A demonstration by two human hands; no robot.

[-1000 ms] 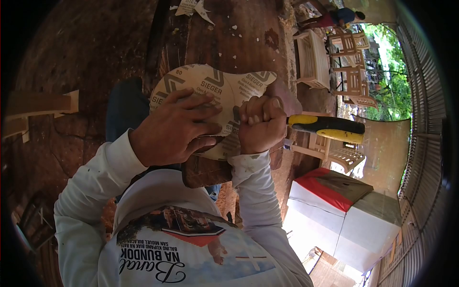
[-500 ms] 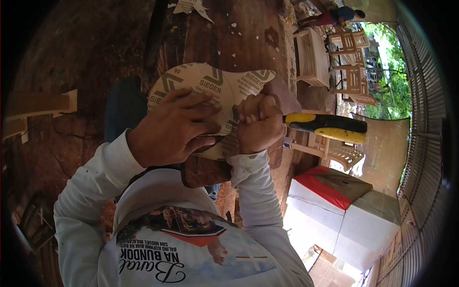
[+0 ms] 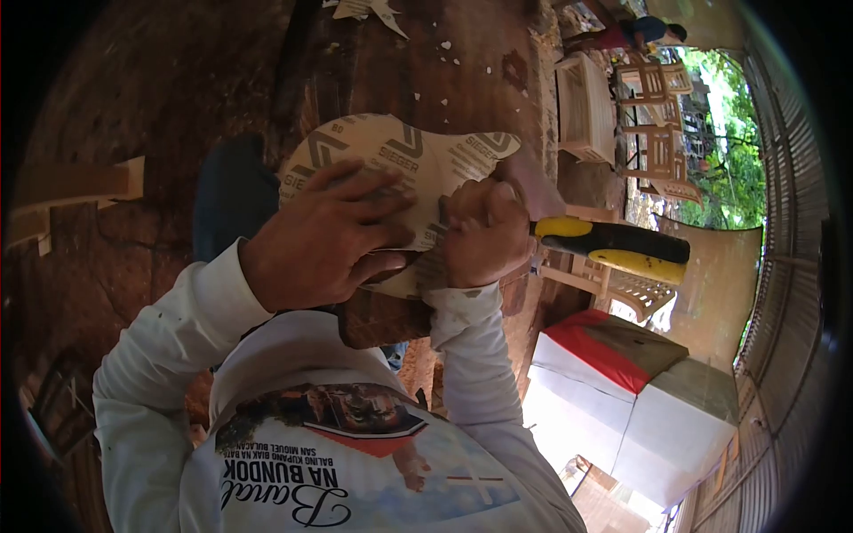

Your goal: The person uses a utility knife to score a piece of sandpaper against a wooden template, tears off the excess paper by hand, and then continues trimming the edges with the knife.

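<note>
A curved piece of sandpaper, printed side up with "SIEGER" and "80", lies over a dark wooden board. My left hand rests palm down on it, fingers spread and slightly blurred. At the sheet's right part, my right hand is closed around the front of a tool with a yellow and black handle. The handle sticks out to the right of my fist. Its blade is mostly hidden by my fingers. A purplish-brown flap shows beyond my right knuckles.
Torn sandpaper scraps and small pale bits lie on the wooden surface ahead. Wooden chairs and a wooden bench stand to the right. A person is at the far right. A white box-like object with red covering stands nearby.
My right hand and the tool have shifted slightly to the right. My left hand stays on the sandpaper, its fingers now more blurred. The view has moved a little.
</note>
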